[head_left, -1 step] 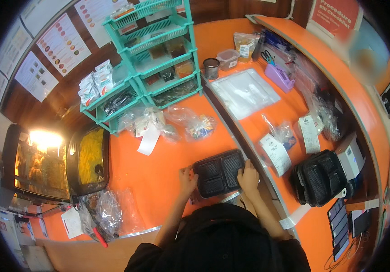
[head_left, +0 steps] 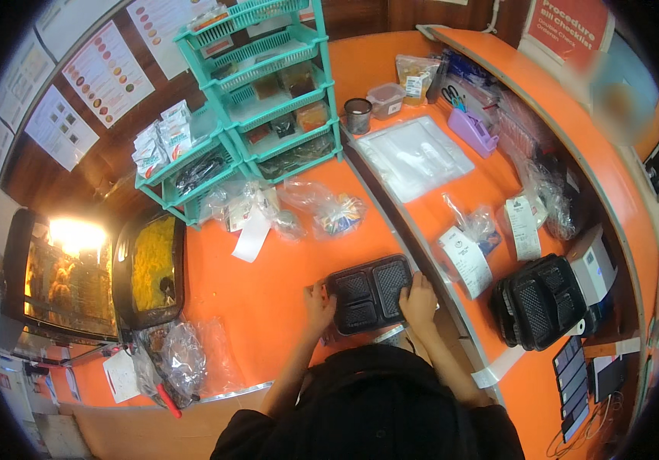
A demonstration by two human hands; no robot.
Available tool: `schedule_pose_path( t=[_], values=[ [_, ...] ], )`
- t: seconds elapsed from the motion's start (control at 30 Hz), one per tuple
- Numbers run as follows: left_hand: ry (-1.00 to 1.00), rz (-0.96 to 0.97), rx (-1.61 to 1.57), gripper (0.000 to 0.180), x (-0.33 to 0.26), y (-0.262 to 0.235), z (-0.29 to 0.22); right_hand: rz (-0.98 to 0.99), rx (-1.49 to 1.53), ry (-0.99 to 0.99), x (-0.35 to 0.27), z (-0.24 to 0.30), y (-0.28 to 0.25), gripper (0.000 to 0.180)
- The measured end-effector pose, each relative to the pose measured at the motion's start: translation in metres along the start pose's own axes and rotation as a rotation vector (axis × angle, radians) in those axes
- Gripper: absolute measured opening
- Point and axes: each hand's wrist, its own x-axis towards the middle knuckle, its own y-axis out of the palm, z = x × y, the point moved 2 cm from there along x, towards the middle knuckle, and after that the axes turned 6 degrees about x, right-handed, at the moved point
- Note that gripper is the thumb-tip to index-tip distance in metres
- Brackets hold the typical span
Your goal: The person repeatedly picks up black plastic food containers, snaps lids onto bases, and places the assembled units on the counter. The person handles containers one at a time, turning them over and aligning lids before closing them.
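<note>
A black plastic meal tray (head_left: 360, 288) with three compartments is held in front of me, over the near edge of the orange counter. My left hand (head_left: 318, 309) grips its left side, and my right hand (head_left: 419, 302) grips its right side. The fingers of both hands are partly hidden along the rim. No food shows in the tray. On the right-hand counter, a stack of similar black trays (head_left: 538, 303) stands beside a white box (head_left: 593, 270).
Green tiered baskets (head_left: 276, 103) with packets stand at the back left. Knotted clear bags with paper slips (head_left: 253, 236) lie before them. At left are a lit glass warmer (head_left: 69, 280) and a pan of yellow food (head_left: 153, 264). A clear plastic sheet stack (head_left: 414, 157) lies at back right.
The tray has tilted or shifted very slightly in my hands, its far edge a touch lower. Nothing else has visibly moved.
</note>
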Motion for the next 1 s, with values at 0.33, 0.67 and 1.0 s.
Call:
schedule_pose_path(
  t=[0.33, 0.67, 1.0],
  values=[
    [-0.266, -0.012, -0.058, 0.037, 0.001, 0.0, -0.025, 0.057, -0.009, 0.076, 0.004, -0.024, 0.03, 0.035],
    [-0.195, -0.134, 0.083, 0.031, -0.005, -0.002, -0.031, 0.142, -0.173, 0.077, 0.005, -0.015, 0.033, 0.045],
    [-0.255, -0.054, 0.004, 0.034, -0.002, -0.011, -0.038, 0.113, 0.098, 0.09, 0.006, 0.018, 0.001, 0.025]
  ],
)
